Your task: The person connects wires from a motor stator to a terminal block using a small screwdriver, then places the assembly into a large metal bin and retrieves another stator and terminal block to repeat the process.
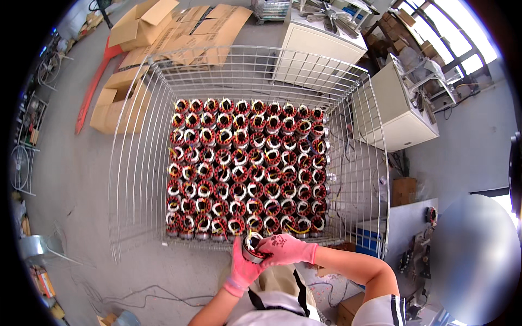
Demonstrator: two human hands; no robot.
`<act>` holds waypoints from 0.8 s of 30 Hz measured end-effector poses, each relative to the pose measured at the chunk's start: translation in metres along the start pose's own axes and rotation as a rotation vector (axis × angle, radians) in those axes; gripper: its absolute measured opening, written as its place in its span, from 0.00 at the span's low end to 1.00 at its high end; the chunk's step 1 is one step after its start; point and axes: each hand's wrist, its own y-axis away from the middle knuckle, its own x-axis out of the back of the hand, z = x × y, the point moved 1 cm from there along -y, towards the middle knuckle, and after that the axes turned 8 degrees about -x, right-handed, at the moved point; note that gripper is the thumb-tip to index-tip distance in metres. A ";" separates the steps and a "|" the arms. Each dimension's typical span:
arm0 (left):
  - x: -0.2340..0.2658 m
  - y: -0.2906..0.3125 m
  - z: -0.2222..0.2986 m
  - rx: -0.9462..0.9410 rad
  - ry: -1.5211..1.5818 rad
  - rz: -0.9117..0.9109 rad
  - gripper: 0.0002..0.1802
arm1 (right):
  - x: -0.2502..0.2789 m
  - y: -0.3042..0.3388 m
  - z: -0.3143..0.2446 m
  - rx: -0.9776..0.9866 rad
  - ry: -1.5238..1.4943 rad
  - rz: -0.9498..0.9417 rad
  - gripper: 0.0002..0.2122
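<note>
Two pink-gloved hands meet at the near rim of the wire basket [136, 163], and between them sits one motor stator [253, 245] — a round metal piece with dark red windings, held just outside the basket's front edge. Left hand [242, 263] comes up from below with the palm cupped under the stator, fingers wrapped against its side. Right hand [287, 249] reaches in across from the right, closed over the top and far side of the same piece, fingertips touching its rim. Both hands grasping it, then — neither one free.

Just beyond the hands, inside the basket, rows of stators [244, 163] stand packed side by side, faces up, red coils and white rings filling the floor of the basket from the near wall to the far one. The held piece hovers right beside the nearest row, about the middle of the front edge.

Right of the basket stands a white cabinet [399, 108] — another white cabinet [321, 51] sits behind the far wall. Left of the basket and beyond it, flattened and open cardboard boxes [163, 32] lie on the grey floor, with a red pallet jack handle [95, 81] stretched alongside.
</note>
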 end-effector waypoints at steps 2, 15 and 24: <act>0.019 -0.024 0.008 0.008 0.038 0.111 0.33 | 0.019 -0.030 0.048 -0.209 -0.197 -0.049 0.19; 0.198 -0.001 -0.104 0.036 0.449 0.409 0.24 | 0.096 -0.334 0.369 -0.609 0.294 0.875 0.12; 0.229 -0.023 -0.141 0.029 0.463 0.487 0.28 | 0.079 -0.383 0.389 -0.698 0.351 0.706 0.09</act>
